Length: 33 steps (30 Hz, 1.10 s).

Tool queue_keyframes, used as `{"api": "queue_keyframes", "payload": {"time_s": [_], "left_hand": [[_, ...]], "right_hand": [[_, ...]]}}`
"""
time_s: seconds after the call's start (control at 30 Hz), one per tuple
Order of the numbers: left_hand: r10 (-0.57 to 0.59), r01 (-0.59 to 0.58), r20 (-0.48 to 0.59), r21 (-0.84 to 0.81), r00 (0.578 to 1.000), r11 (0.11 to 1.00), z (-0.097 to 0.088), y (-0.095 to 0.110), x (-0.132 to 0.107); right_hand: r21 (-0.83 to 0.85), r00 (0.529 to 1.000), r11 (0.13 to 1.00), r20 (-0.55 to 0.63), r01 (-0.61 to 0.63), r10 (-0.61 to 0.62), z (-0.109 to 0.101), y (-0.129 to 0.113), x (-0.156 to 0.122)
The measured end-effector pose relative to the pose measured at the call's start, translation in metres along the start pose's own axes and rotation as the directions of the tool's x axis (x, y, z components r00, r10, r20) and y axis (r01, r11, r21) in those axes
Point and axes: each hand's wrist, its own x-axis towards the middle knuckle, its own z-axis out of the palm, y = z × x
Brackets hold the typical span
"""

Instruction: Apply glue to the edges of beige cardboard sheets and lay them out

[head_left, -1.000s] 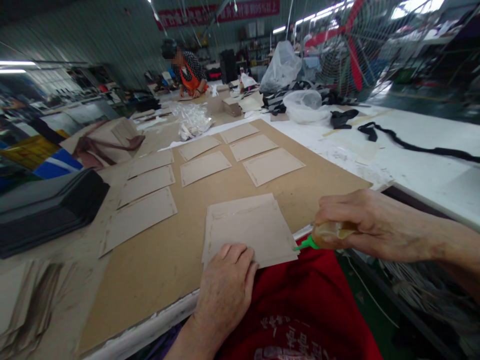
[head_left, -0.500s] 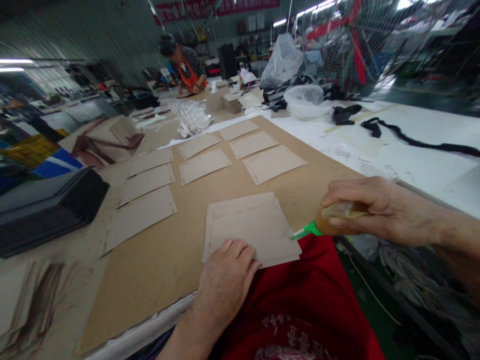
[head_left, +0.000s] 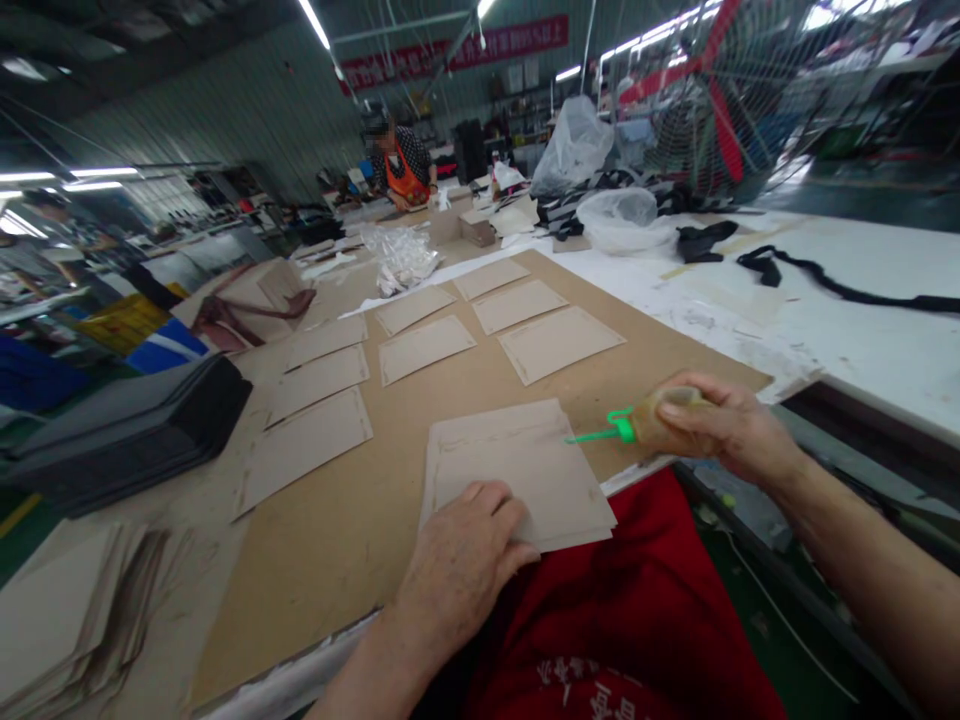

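Observation:
My right hand (head_left: 739, 430) is wrapped round a squeeze glue bottle (head_left: 651, 425) with amber contents and a green nozzle (head_left: 600, 435). The nozzle points left, its tip over the right part of a small stack of beige cardboard sheets (head_left: 525, 455). Thin brownish glue lines run along the top sheet's far and right edges. My left hand (head_left: 469, 550) lies on the near left part of that stack, fingers resting on the top sheet and thumb by the near edge. Beyond it, several separate sheets (head_left: 562, 343) with glue marks along their edges lie in rows.
A brown board (head_left: 322, 560) covers the table under the sheets. To the left are a dark stack of pads (head_left: 127, 430) and more cardboard pieces (head_left: 67, 610). Plastic bags (head_left: 401, 258), black straps (head_left: 847, 290) and a large fan (head_left: 724, 110) stand farther off. A co-worker (head_left: 405, 170) bends over the far end.
The nozzle tip has moved from the stack's right edge up and left, towards the far right corner. My left hand stays on the stack. The camera view has tilted up a little.

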Motion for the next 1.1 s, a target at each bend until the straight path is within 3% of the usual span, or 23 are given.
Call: {"api": "queue_keyframes", "payload": {"time_s": [0.1,0.2,0.4,0.6,0.73,0.9,1.1], "left_hand": [[0.015,-0.015,0.016,-0.017,1.0,1.0,-0.003,-0.003,0.003],[0.014,-0.013,0.036,-0.019,0.999,1.0,-0.006,-0.004,0.004],[0.043,-0.041,0.059,-0.033,0.997,0.999,-0.008,-0.007,0.004],[0.05,-0.048,0.062,-0.036,0.997,0.998,-0.005,-0.009,0.003],[0.06,-0.057,0.06,-0.044,0.996,0.997,-0.003,-0.011,0.005],[0.063,-0.06,0.047,-0.06,0.997,0.996,-0.003,-0.014,0.008],[0.057,-0.054,0.042,-0.063,0.997,0.997,-0.005,-0.014,0.007]], "right_hand": [[-0.056,0.999,0.998,0.05,0.011,-0.008,-0.006,-0.008,-0.001],[-0.221,0.987,0.966,0.116,0.131,-0.108,-0.016,-0.025,-0.002],[-0.276,0.91,0.913,0.37,0.301,-0.188,-0.022,-0.052,-0.016],[-0.414,0.878,0.793,0.376,0.446,-0.298,-0.019,-0.067,-0.009],[-0.35,0.821,0.804,0.503,0.48,-0.271,-0.025,-0.074,-0.009],[-0.363,0.846,0.802,0.44,0.474,-0.301,-0.027,-0.071,-0.017],[-0.294,0.81,0.819,0.498,0.493,-0.309,-0.026,-0.074,-0.026]]}}
